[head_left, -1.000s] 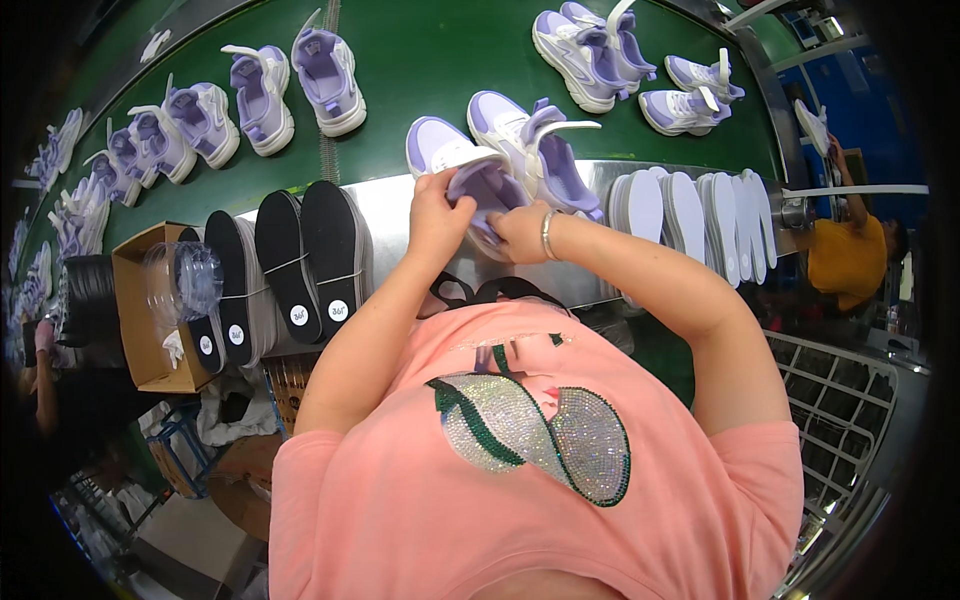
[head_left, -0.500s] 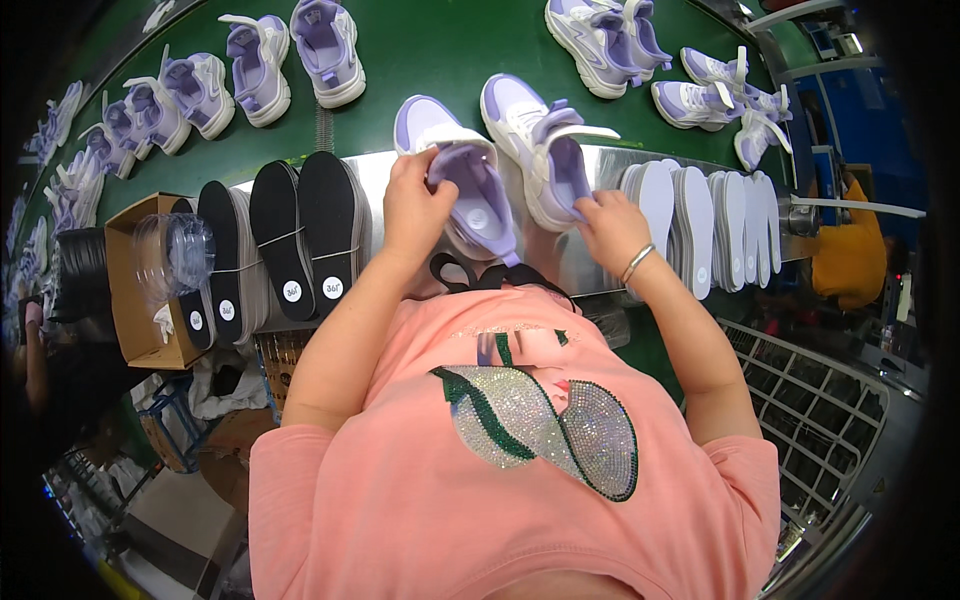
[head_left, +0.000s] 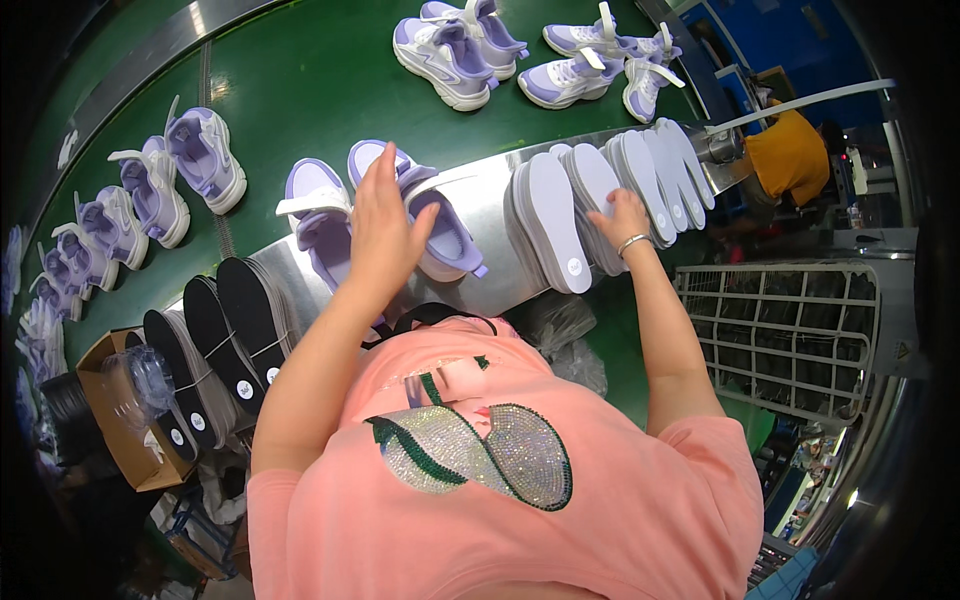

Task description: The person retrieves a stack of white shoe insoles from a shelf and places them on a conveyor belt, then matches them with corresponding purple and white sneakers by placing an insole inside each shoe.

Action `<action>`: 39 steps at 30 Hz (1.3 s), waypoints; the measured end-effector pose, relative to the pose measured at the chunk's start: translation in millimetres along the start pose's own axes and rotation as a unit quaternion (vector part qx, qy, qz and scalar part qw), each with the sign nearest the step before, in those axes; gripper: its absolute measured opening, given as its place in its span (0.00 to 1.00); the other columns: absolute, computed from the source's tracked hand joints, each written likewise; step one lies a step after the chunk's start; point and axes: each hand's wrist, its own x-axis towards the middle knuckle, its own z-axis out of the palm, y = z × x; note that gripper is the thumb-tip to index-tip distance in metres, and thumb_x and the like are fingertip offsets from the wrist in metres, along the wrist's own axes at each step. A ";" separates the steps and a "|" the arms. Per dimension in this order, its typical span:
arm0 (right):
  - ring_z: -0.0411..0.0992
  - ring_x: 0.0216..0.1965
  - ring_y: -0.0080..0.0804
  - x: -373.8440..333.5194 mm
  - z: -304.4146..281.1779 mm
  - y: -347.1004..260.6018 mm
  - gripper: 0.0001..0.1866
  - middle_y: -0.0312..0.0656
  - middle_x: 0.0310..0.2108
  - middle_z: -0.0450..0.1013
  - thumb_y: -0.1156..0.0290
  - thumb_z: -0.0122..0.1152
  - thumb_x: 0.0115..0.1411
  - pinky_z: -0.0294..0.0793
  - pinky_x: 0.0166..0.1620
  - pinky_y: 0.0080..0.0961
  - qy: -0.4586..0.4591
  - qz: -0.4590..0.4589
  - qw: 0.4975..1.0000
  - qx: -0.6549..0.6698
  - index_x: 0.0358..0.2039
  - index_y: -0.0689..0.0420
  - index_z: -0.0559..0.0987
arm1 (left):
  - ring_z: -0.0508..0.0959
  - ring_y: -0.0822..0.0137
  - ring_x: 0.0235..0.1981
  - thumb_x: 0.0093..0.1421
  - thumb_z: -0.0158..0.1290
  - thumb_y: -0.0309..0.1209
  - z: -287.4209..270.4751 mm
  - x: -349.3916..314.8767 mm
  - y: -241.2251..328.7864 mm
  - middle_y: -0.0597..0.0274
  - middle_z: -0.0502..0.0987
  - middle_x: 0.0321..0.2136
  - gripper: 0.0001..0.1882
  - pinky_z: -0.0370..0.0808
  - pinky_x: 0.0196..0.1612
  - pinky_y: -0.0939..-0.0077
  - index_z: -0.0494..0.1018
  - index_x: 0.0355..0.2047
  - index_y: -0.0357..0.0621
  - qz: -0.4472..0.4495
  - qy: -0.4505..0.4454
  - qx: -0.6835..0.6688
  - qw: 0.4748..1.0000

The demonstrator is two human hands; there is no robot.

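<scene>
Two white-and-purple sneakers stand side by side in front of me, a left sneaker (head_left: pixel 322 235) and a right sneaker (head_left: pixel 440 235), both with their straps undone. My left hand (head_left: pixel 385 220) is raised over the pair with its fingers stretched out, holding nothing and covering part of both shoes. To the right, white insoles (head_left: pixel 548 215) stand in leaning stacks. My right hand (head_left: pixel 626 220), with a bracelet at the wrist, reaches to the second stack (head_left: pixel 592 190). Its thumb and fingers are apart and at the insoles' edge; no insole is lifted.
Black insoles (head_left: pixel 250 310) in tied stacks and a cardboard box (head_left: pixel 115 425) with clear plastic rolls lie at left. More sneakers stand on the green surface (head_left: pixel 300 85) beyond the metal ledge (head_left: pixel 490 230). A wire rack (head_left: pixel 780 335) is at right, near a person in orange (head_left: pixel 790 155).
My view has turned right. The left hand has let go of the left sneaker and opened. My right hand has left the right sneaker's heel and moved right to the white insoles.
</scene>
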 end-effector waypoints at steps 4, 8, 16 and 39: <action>0.69 0.37 0.45 -0.2 -4.5 11.0 0.25 0.47 0.34 0.71 0.57 0.65 0.40 0.66 0.39 0.36 -0.041 0.045 0.996 0.071 0.34 0.55 0.66 | 0.72 0.48 0.36 0.50 0.52 0.33 21.2 16.0 -21.7 0.44 0.71 0.34 0.20 0.68 0.38 0.63 0.62 0.42 0.38 -0.110 -0.106 -0.059 0.987; 0.69 0.26 0.34 -0.2 -35.8 2.9 0.16 0.40 0.22 0.69 0.59 0.63 0.44 0.67 0.30 0.27 -0.004 0.023 0.971 0.238 0.24 0.57 0.69 | 0.74 0.48 0.28 0.51 0.50 0.36 27.5 15.8 -22.3 0.45 0.73 0.26 0.18 0.69 0.31 0.61 0.63 0.38 0.39 -0.160 -0.079 -0.061 0.982; 0.68 0.17 0.27 -27.4 -99.6 -133.7 0.13 0.40 0.17 0.69 0.63 0.52 0.49 0.68 0.22 0.21 -0.492 -0.067 0.818 0.289 0.23 0.61 0.76 | 0.74 0.49 0.32 0.48 0.47 0.31 36.3 10.1 -23.4 0.42 0.73 0.29 0.19 0.69 0.37 0.64 0.61 0.41 0.37 -0.275 -0.093 -0.121 0.949; 0.72 0.31 0.40 -23.3 -21.8 -183.2 0.06 0.48 0.26 0.72 0.71 0.54 0.42 0.72 0.34 0.30 -0.203 -0.469 0.857 -0.071 0.21 0.57 0.77 | 0.73 0.46 0.32 0.50 0.45 0.28 55.0 1.6 -21.5 0.40 0.72 0.30 0.18 0.69 0.36 0.60 0.61 0.43 0.39 -0.257 -0.068 -0.125 0.956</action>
